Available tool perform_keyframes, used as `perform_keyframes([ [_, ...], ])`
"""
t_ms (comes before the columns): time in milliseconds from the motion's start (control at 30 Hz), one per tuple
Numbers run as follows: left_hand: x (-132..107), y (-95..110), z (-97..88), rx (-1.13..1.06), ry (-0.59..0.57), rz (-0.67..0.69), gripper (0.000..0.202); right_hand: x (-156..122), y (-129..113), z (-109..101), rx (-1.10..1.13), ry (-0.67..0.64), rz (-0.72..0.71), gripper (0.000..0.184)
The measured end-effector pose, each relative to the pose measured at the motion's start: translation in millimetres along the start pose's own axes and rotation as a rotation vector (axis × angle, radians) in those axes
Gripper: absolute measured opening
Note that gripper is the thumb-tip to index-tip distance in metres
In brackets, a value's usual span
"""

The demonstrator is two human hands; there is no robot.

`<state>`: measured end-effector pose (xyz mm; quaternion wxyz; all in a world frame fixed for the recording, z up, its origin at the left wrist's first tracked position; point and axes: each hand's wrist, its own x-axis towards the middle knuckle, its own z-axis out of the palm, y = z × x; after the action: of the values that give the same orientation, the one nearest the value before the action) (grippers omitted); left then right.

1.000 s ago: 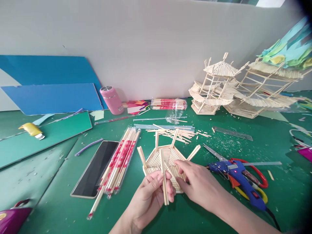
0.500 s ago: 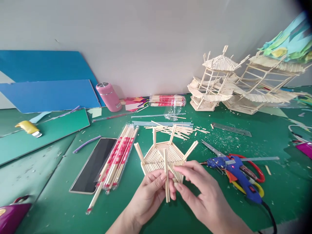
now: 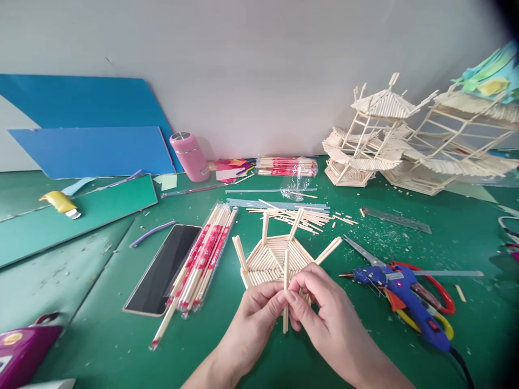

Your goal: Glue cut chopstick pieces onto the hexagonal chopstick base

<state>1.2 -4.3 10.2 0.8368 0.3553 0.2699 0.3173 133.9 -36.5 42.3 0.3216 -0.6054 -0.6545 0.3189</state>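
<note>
A hexagonal base of wooden sticks [image 3: 259,261] lies in front of me, with short paired-stick posts slanting up from its corners. At its near edge stands an upright wooden stick post [image 3: 286,265]. My left hand [image 3: 255,310] is closed, pinching this post between thumb and fingers from the left. From the right, my right hand [image 3: 324,305] is closed too, its thumb and fingertips pressed to the same post beside the left thumb. My fingers hide the near edge of the base and the middle of the post.
On the right lie a blue hot glue gun [image 3: 405,286] with a cord and scissors [image 3: 365,251]. Left are bagged chopsticks [image 3: 206,254] and a phone [image 3: 166,270]. Behind are loose sticks [image 3: 300,216], a pink bottle [image 3: 190,156] and a stick-built pavilion [image 3: 377,135].
My right hand has moved in from the right, closing its fingers onto the post beside my left thumb. The camera view has shifted slightly, so the scene sits further right.
</note>
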Motion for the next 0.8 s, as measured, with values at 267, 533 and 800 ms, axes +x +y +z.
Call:
perform_keyframes([
  [267,0,0,-1.1,0.029,-0.014,0.016,0.019,-2,5,7,0.087,-0.005,-0.028,0.022],
  [533,2,-1,-5.9,-0.187,-0.004,-0.036,0.018,-21,17,-26,0.154,0.295,0.141,0.026],
  [800,2,0,-7.3,-0.286,0.001,-0.075,0.015,-70,72,-65,-0.309,0.250,0.179,0.017],
])
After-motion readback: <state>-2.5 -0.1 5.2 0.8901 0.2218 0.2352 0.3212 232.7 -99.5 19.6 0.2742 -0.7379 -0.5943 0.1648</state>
